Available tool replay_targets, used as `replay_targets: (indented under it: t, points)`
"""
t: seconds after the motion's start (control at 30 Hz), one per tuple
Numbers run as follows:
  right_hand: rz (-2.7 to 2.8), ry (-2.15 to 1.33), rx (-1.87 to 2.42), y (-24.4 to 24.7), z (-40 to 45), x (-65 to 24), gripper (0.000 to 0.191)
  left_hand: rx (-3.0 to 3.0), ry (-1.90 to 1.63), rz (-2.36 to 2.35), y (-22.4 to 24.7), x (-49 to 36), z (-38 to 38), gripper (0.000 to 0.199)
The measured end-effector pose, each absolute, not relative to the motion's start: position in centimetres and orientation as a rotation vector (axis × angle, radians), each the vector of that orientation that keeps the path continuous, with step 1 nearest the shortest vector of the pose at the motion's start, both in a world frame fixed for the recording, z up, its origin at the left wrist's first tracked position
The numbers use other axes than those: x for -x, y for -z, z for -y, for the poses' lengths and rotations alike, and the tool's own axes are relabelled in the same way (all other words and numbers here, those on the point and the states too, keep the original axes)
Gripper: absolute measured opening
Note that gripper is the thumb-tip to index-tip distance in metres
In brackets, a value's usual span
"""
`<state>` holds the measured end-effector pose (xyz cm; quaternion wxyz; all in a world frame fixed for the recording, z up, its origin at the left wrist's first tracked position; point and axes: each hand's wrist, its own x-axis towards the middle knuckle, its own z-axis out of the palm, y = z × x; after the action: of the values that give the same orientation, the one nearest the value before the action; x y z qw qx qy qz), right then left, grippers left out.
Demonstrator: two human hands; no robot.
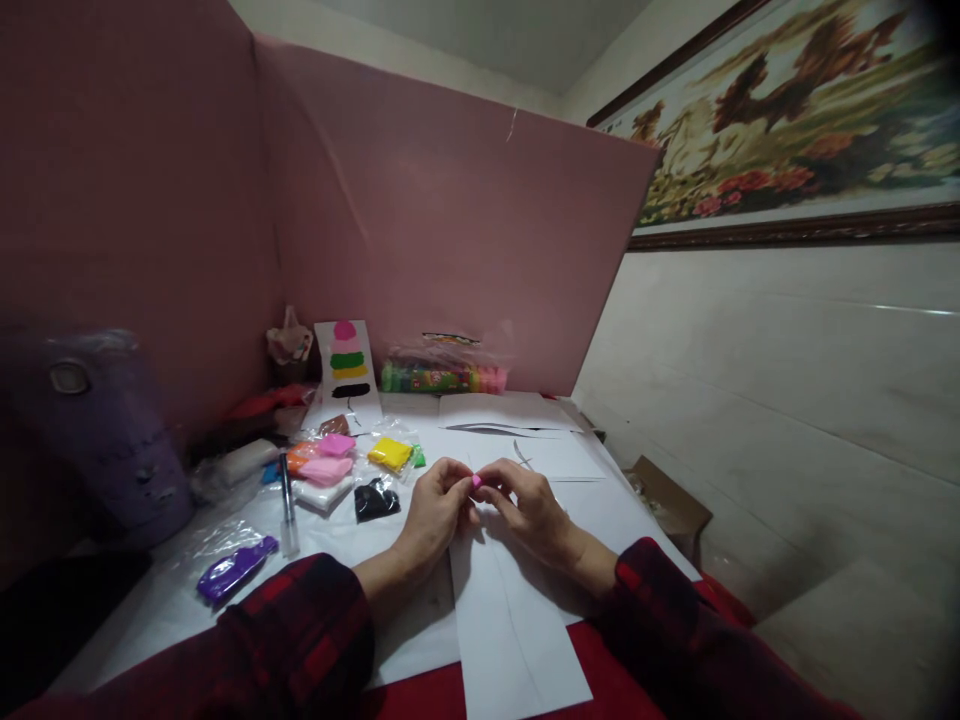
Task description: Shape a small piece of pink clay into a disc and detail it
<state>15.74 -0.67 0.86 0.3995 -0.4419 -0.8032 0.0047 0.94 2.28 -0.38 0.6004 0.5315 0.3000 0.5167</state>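
Observation:
A small pink lump of modelling clay [476, 481] is pinched between the fingertips of both my hands. My left hand [441, 505] grips it from the left with thumb and forefinger. From the other side my right hand [529, 508] closes on it, fingers bent. Both are just above a white paper strip [517, 640] that bears a thin curved pencil line. Left of my hands lie a black clay packet [376, 500], a yellow clay packet [390, 453] and a pink clay packet [326, 470].
A purple clay packet [236, 570] and a pen [288, 505] lie at left, beside a purple bottle [112, 440]. Behind stand a card with coloured bands [347, 365] and a bag of clay sticks [446, 378]. Scissors [523, 456] lie on paper beyond my right hand.

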Motion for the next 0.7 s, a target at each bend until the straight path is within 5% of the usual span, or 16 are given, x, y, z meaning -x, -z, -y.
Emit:
replay_targets:
  t: [0.4,0.7]
  points:
    - [1.924,-0.050,1.052,-0.78,1.32,-15.91,0.010,-1.258,-1.094,-0.614,0.21,-0.90,-2.13,0.039]
    - [1.853,-0.103,1.113,-0.33,1.51,-15.91,0.004,-1.243,-1.129,-0.641,0.76,-1.37,-2.20,0.025]
